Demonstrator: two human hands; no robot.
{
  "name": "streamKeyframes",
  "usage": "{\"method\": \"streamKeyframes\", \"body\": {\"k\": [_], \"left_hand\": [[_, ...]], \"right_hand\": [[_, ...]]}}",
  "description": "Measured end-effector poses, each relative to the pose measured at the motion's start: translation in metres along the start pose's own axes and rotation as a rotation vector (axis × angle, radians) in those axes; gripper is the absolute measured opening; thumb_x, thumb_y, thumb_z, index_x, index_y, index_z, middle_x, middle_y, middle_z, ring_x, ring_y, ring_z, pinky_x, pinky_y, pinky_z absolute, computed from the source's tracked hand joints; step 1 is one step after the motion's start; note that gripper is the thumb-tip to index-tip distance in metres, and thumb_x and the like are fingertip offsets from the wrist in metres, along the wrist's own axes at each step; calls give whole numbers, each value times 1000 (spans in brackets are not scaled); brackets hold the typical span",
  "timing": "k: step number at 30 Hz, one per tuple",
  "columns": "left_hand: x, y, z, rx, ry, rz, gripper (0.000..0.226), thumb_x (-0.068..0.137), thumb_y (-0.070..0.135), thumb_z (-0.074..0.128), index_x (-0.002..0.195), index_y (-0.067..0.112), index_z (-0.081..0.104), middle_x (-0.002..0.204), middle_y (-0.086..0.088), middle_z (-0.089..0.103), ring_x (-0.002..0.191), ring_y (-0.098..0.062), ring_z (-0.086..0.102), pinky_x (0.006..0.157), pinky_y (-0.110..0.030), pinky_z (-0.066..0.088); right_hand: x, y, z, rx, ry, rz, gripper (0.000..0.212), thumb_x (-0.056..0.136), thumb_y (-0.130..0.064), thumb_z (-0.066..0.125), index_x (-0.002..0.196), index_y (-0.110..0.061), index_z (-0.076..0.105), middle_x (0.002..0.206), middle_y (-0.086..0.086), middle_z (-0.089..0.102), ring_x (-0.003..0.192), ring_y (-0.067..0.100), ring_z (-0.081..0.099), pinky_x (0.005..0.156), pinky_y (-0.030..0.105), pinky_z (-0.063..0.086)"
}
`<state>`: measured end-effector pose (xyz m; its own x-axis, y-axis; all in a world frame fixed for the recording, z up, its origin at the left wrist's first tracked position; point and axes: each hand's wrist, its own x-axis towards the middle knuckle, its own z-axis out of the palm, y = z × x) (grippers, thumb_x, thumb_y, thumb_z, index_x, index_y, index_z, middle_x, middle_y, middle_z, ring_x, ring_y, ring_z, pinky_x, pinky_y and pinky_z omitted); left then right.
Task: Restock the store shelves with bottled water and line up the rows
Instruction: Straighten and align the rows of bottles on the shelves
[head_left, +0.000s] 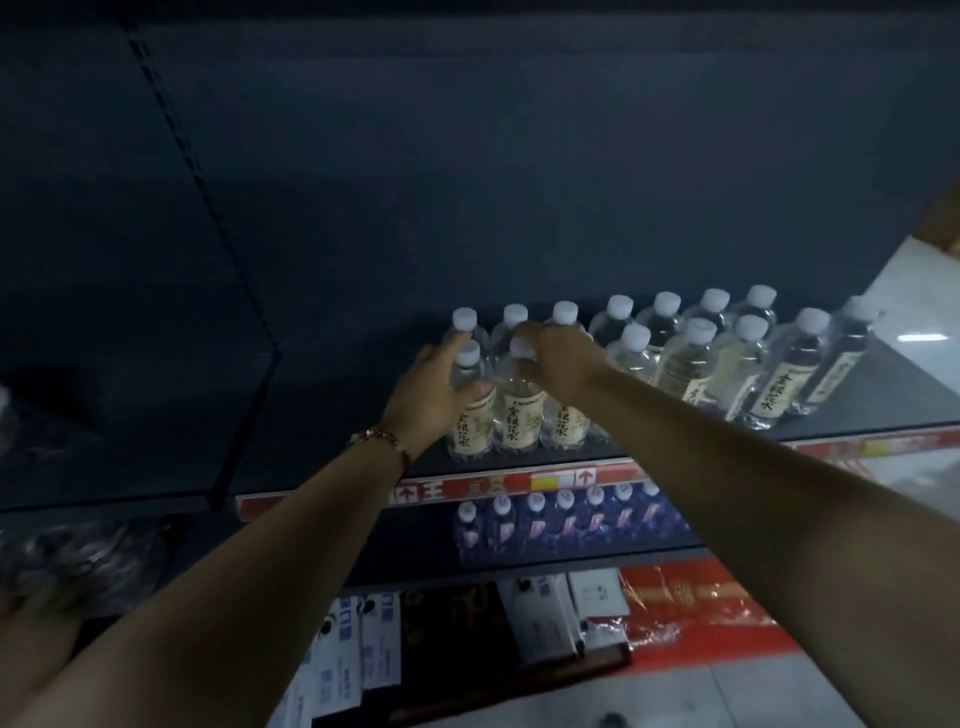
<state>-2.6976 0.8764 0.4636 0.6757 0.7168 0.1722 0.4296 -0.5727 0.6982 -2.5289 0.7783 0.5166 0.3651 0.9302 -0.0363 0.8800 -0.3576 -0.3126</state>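
Both hands flank the upright front bottles (511, 410): the left hand (431, 395) clasps the leftmost one, the right hand (558, 364) curls over its neighbours' tops.

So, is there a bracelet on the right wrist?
No, the red bracelet sits on the left wrist, just below the left hand; the right wrist is bare.

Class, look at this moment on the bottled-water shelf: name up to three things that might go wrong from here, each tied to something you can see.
1. The left hand and right hand work among tightly packed front bottles; a nudge might topple neighbours like dominoes.
2. Those bottles stand near the shelf edge, so one could fall onto the blue bottles below.
3. The dim light may hide crooked rows at the right-hand bottles.
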Motion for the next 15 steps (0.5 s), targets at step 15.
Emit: {"method": "streamKeyframes", "body": {"k": [15], "left_hand": [[-2, -5, -6, -49, -109, 39, 75, 95, 35, 67, 156, 47, 24, 152, -1, 45, 137, -18, 46, 110, -46, 44]], "right_hand": [[12, 19, -9, -42, -71, -208, 28, 99, -28, 50, 126, -29, 53, 103, -8, 58, 98, 21, 61, 81, 31, 42]]}}
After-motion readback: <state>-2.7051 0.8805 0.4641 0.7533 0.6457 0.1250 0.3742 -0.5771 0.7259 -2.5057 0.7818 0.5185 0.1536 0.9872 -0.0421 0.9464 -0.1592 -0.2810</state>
